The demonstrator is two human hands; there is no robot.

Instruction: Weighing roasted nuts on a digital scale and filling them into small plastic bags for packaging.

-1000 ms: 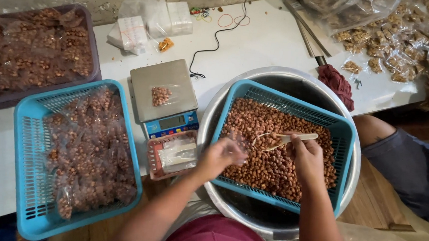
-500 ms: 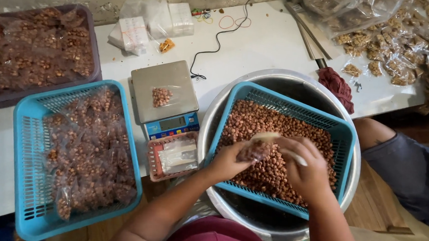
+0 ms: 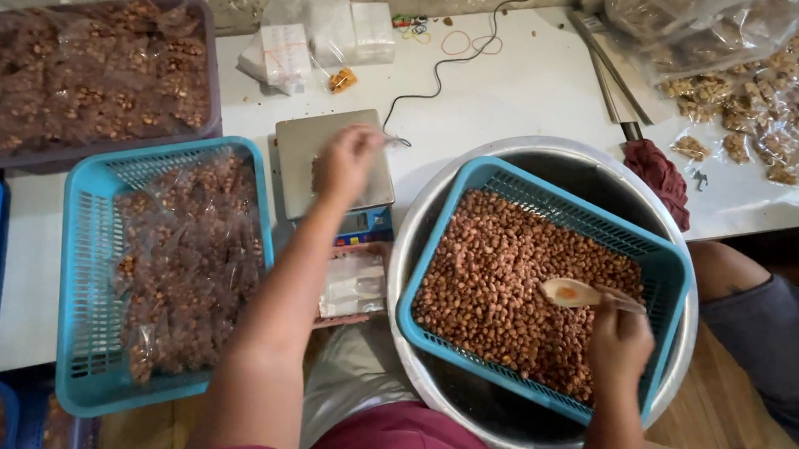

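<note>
The left hand [image 3: 348, 161] hovers over the scale [image 3: 333, 170], fingers curled around a small clear bag [image 3: 393, 141]. The right hand [image 3: 619, 335] grips a wooden spoon [image 3: 573, 292] above the peanuts [image 3: 516, 278] in a blue basket [image 3: 665, 268] set inside a metal basin [image 3: 427, 383]. Left of the left arm sits another blue basket of bagged nuts [image 3: 185, 258].

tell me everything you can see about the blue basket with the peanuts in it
The blue basket is a rectangular plastic tray with slotted, mesh-like walls and a solid rim. It sits tilted inside a large metal bowl, corners resting on the bowl's rim. Loose reddish-brown peanuts fill most of its floor. The right hand reaches in from the near side, holding a wooden spoon over the nuts. The left hand is away at the scale.
</note>
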